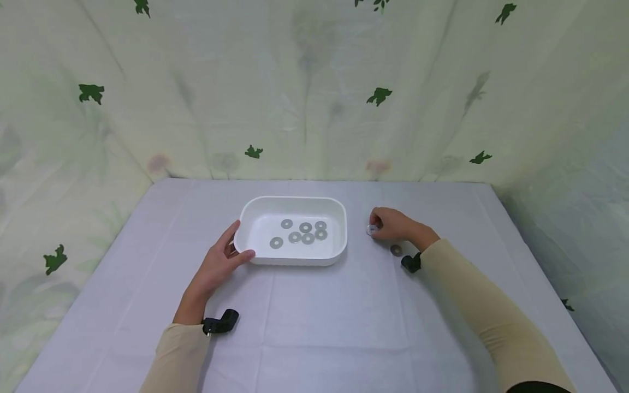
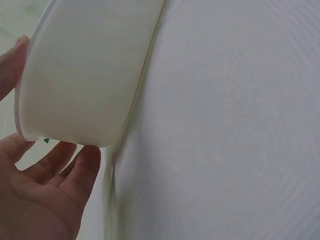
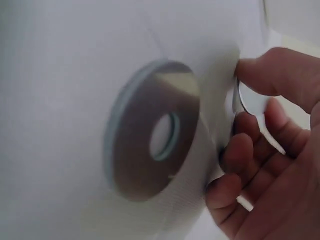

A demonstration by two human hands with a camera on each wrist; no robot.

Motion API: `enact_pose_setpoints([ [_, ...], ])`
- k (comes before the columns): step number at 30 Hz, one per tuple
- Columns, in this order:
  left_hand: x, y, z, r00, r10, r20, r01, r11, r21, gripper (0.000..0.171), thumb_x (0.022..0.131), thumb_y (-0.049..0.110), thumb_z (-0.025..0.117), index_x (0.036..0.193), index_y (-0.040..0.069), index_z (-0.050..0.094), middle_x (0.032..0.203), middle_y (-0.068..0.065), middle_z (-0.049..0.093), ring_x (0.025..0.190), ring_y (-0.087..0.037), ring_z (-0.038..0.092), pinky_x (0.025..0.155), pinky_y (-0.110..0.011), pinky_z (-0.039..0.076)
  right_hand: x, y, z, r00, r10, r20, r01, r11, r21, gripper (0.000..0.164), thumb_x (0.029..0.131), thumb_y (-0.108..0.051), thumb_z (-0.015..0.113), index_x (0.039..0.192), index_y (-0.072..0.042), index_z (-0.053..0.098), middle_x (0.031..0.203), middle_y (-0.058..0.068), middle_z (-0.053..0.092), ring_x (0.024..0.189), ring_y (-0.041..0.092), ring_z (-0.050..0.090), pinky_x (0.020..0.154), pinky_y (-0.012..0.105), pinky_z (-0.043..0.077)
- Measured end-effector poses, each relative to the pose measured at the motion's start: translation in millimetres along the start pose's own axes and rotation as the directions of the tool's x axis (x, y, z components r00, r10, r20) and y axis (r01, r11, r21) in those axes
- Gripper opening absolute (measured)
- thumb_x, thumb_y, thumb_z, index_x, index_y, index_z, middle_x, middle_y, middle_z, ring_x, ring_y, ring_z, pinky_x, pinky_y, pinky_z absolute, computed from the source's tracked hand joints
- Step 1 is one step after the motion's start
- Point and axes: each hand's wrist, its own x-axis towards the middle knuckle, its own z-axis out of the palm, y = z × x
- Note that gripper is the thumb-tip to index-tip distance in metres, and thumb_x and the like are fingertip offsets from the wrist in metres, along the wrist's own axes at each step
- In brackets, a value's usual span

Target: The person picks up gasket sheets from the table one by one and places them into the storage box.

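A white rectangular tray (image 1: 291, 261) sits on the table with several flat metal washers (image 1: 308, 238) lying in it. My left hand (image 1: 219, 267) holds its left end, thumb at the front corner and fingers along the side; the left wrist view shows the fingertips (image 2: 90, 155) against the tray wall. To the right of the tray, my right hand (image 1: 393, 225) pinches a washer (image 3: 252, 100) between thumb and fingers, close over the cloth. Another washer (image 3: 132, 145) lies on the table just below that hand, near the wrist.
A white cloth (image 1: 334, 327) with fold creases covers the table. Behind it hangs a pale curtain (image 1: 339, 131) with green leaf shapes. Each wrist wears a black strap-on camera (image 1: 221, 322).
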Motion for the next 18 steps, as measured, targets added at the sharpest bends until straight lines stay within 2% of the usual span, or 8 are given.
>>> enact_pose_setpoints([
  [4,0.7,0.1,0.0,1.0,0.0,0.002,0.0,1.0,0.002,0.095,0.09,0.033,0.073,0.161,0.026,0.009,0.167,-0.011,0.02,0.146,-0.034,0.038,0.086,-0.003,0.038,-3.2,1.0,0.8,1.0,-0.012,0.004,0.012,0.999,0.038,0.021,0.091,-0.017,0.064,0.109,-0.012,0.053,0.101,0.007,0.06,0.092,0.021,0.055,0.083,0.036,0.046],
  [10,-0.2,1.1,0.9,1.0,-0.007,0.001,0.007,1.0,0.002,0.095,0.091,0.032,0.073,0.161,0.026,0.01,0.166,-0.011,0.02,0.147,-0.034,0.038,0.086,-0.003,0.038,-8.3,5.6,2.6,0.999,-0.036,-0.019,0.038,0.994,0.101,0.025,0.089,-0.011,0.063,0.115,-0.012,0.061,0.108,0.008,0.067,0.098,0.02,0.062,0.089,0.038,0.049],
  [18,-1.3,2.0,0.2,1.0,0.004,0.0,-0.004,1.0,-0.019,0.095,0.091,0.03,0.073,0.161,0.025,0.009,0.166,-0.012,0.02,0.147,-0.036,0.037,0.084,0.0,0.038,-6.1,5.5,2.9,0.997,-0.068,-0.026,0.07,0.994,0.082,0.029,0.088,-0.011,0.063,0.116,-0.014,0.066,0.1,0.005,0.066,0.093,0.019,0.058,0.085,0.035,0.047],
])
